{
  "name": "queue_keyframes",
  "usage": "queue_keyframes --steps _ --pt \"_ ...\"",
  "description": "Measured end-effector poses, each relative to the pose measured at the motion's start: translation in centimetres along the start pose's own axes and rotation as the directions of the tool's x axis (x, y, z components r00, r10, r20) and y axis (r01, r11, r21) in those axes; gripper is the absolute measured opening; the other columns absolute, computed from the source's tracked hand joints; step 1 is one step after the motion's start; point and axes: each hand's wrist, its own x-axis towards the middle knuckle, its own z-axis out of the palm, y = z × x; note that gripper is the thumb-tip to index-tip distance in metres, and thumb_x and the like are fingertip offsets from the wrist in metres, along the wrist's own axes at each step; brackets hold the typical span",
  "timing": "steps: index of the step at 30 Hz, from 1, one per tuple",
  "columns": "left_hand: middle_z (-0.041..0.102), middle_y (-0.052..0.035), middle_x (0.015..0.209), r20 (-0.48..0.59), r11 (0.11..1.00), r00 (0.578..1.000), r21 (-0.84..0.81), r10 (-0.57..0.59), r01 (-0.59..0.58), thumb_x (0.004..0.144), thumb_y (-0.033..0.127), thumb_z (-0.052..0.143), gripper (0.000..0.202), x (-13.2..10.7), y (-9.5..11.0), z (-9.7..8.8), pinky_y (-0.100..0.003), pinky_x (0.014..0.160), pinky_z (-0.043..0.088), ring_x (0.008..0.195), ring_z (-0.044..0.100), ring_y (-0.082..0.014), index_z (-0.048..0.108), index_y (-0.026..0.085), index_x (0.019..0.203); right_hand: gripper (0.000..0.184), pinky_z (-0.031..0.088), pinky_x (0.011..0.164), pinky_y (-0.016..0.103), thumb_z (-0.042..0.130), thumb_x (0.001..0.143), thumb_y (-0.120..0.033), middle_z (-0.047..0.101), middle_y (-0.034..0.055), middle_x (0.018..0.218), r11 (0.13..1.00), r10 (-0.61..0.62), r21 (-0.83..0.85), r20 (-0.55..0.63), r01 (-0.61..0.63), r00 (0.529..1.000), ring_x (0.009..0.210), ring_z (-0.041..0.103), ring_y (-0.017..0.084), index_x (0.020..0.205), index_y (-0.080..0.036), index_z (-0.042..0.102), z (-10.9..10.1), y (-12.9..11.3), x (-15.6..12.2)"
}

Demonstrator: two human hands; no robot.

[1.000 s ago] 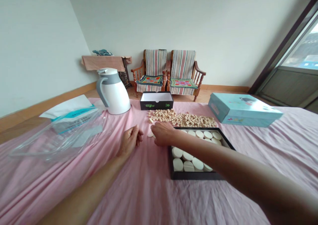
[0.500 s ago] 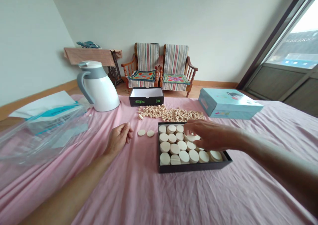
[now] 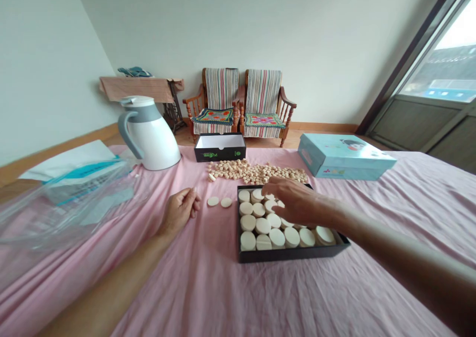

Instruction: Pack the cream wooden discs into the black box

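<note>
A black tray (image 3: 290,253) full of pale round wooden discs lies on the pink cloth. My right hand (image 3: 290,200) reaches over the tray's far half, fingers curled and pinched on one disc (image 3: 270,206). Two loose discs (image 3: 219,201) lie on the cloth just left of the tray. My left hand (image 3: 179,211) rests on the cloth beside them, fingers loosely curled, nothing visible in it. A heap of small wooden beads (image 3: 256,172) lies behind the tray.
A white jug (image 3: 150,133) stands at the back left, an open black box (image 3: 220,147) behind the beads, a light blue box (image 3: 344,157) at the back right. Clear plastic bags (image 3: 67,193) lie at the left. Two wooden chairs (image 3: 241,106) stand by the wall.
My right hand left the two discs on the cloth, moved right over the tray, and now has drawn back toward the tray's far left, pinching a disc. The left hand stayed put.
</note>
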Motion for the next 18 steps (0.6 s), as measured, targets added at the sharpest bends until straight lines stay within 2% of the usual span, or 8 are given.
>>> queue_keyframes --steps 3,5,8,11,15,18 --pt "0.054 0.0018 0.052 -0.008 1.000 1.000 0.008 0.010 -0.010 0.085 0.050 0.047 0.040 0.0 -0.1 0.1 -0.018 0.037 0.034 0.036 0.047 -0.0073 0.056 0.014 0.069 0.021 0.042 0.071 0.029 0.051 0.072 -0.010 0.064 0.0086 0.091 0.999 0.036 0.003 -0.125 -0.036 0.991 0.082 0.060 0.019 0.088 -0.015 0.063 -0.5 0.0 1.1" --pt "0.055 0.0021 0.053 -0.022 1.000 1.000 0.015 0.016 -0.016 0.085 0.048 0.048 0.038 -0.1 -0.1 0.1 -0.018 0.038 0.035 0.037 0.047 -0.0071 0.056 0.014 0.070 0.021 0.043 0.070 0.028 0.051 0.073 -0.011 0.065 0.0080 0.090 1.000 0.014 0.026 -0.138 -0.011 0.990 0.078 0.061 0.017 0.088 -0.015 0.064 -0.6 -0.6 2.6" --pt "0.055 0.0028 0.055 -0.053 1.000 0.998 0.018 0.023 -0.022 0.086 0.046 0.048 0.034 -0.3 0.0 0.1 -0.017 0.039 0.034 0.038 0.047 -0.0067 0.056 0.015 0.076 0.029 0.045 0.079 0.028 0.053 0.072 -0.010 0.069 0.0089 0.097 0.993 -0.101 0.052 -0.071 0.105 0.992 0.087 0.063 0.018 0.098 -0.014 0.065 -0.1 -2.4 5.8" --pt "0.054 0.0035 0.056 -0.061 1.000 0.998 0.004 0.019 -0.019 0.087 0.048 0.046 0.035 -0.5 0.1 0.0 -0.017 0.038 0.032 0.037 0.046 -0.0068 0.055 0.015 0.080 0.031 0.046 0.085 0.034 0.057 0.072 -0.012 0.068 0.0120 0.103 0.976 -0.209 -0.054 0.073 0.213 0.975 0.097 0.063 0.023 0.102 -0.014 0.066 1.1 -4.9 9.3" --pt "0.054 0.0035 0.055 -0.030 1.000 1.000 -0.015 0.006 -0.007 0.087 0.049 0.046 0.036 -0.6 0.1 -0.2 -0.017 0.037 0.032 0.037 0.047 -0.0077 0.055 0.016 0.079 0.030 0.050 0.081 0.039 0.059 0.072 -0.013 0.067 0.0171 0.105 0.963 -0.226 -0.090 0.242 0.254 0.944 0.097 0.063 0.028 0.101 -0.010 0.065 3.1 -7.4 12.5" --pt "0.055 0.0031 0.053 -0.015 1.000 1.000 -0.015 0.003 -0.003 0.087 0.050 0.046 0.037 -0.6 0.1 -0.3 -0.018 0.036 0.033 0.037 0.047 -0.0088 0.055 0.016 0.076 0.033 0.051 0.077 0.041 0.059 0.070 -0.009 0.067 0.0194 0.105 0.969 -0.228 -0.029 0.263 0.244 0.937 0.096 0.063 0.032 0.103 -0.007 0.064 4.4 -8.4 13.5"
